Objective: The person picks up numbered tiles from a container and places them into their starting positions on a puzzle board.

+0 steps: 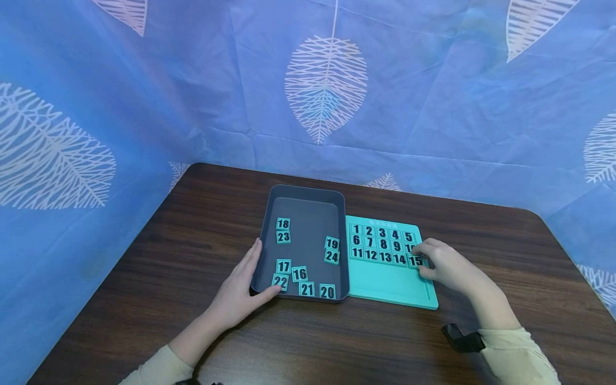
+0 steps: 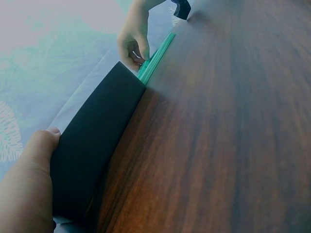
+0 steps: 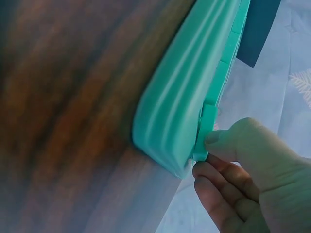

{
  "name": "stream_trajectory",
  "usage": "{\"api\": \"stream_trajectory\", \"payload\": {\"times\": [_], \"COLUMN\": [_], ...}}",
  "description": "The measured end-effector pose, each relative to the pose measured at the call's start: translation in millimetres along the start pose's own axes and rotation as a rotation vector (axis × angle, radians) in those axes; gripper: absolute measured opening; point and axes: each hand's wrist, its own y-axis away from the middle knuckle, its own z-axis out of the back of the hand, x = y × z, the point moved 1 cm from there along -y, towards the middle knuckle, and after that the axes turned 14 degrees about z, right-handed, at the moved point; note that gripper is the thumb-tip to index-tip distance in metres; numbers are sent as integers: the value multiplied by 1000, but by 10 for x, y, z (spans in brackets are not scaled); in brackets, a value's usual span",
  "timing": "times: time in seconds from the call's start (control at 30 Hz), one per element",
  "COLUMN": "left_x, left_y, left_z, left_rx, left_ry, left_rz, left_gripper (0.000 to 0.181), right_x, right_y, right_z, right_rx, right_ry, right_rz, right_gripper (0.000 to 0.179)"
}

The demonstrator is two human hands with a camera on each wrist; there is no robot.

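Observation:
My left hand (image 1: 238,291) holds the dark grey tray (image 1: 308,211) at its near left corner. Its fingers lie along the outer left wall and the thumb (image 2: 46,141) reaches over the near rim, close to tile 22 (image 1: 280,282). On the right, my right hand (image 1: 449,267) pinches the number tile 15 (image 1: 415,261) between thumb and fingers, at the right end of the third row on the turquoise board (image 1: 385,283). In the right wrist view this tile (image 3: 205,131) stands slightly tilted against the row. The fingers partly cover tile 10 (image 1: 409,248).
Tiles 1 to 14 sit in rows on the board, which lies against the tray's right side. Inside the tray are several loose tiles, among them 18 (image 1: 283,223), 19 (image 1: 332,243) and 20 (image 1: 328,291). A blue leaf-patterned cloth (image 1: 409,96) hangs behind the wooden table (image 1: 216,214).

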Motion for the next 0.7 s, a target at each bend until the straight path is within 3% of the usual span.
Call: {"api": "stream_trajectory", "payload": {"times": [0.7], "left_x": [-18], "left_y": [4], "left_z": [8], "left_rx": [1], "left_ry": [-8], "left_rz": [-5], "left_gripper": [96], "right_x": [20], "right_y": [15], "right_z": [-28], "right_rx": [-35], "right_ry": [16], "right_rz": [44], "right_gripper": [30]}}
